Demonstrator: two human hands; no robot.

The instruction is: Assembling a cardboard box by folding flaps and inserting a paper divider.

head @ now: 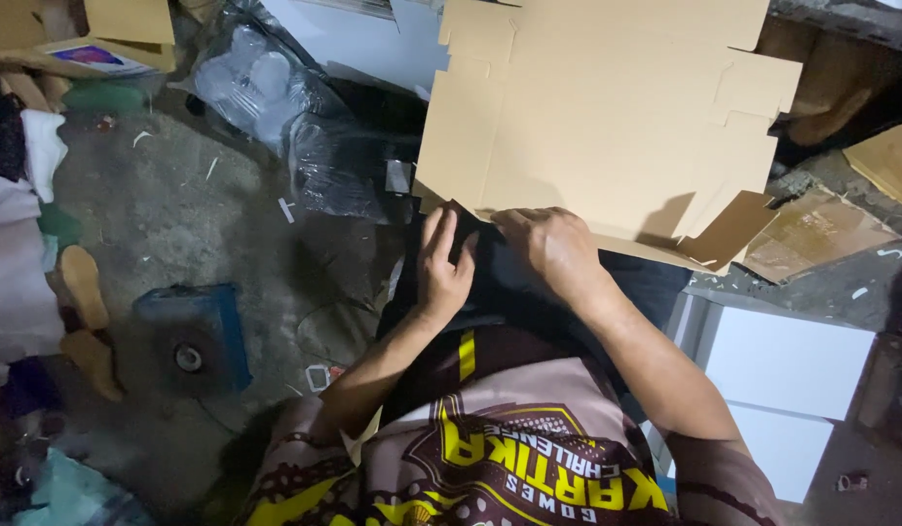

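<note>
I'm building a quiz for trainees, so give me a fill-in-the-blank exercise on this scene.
1. Both hands press the near edge of a flat, die-cut sheet of brown ____.
2. The left hand lies with its fingers ____ along that cardboard sheet.
3. The right hand rests ____ the left hand.
4. The blue box sits on the ____.

Missing: cardboard; extended; beside; floor

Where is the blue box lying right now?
In the head view, the blue box lies on the floor at lower left, left of the left hand.
</note>
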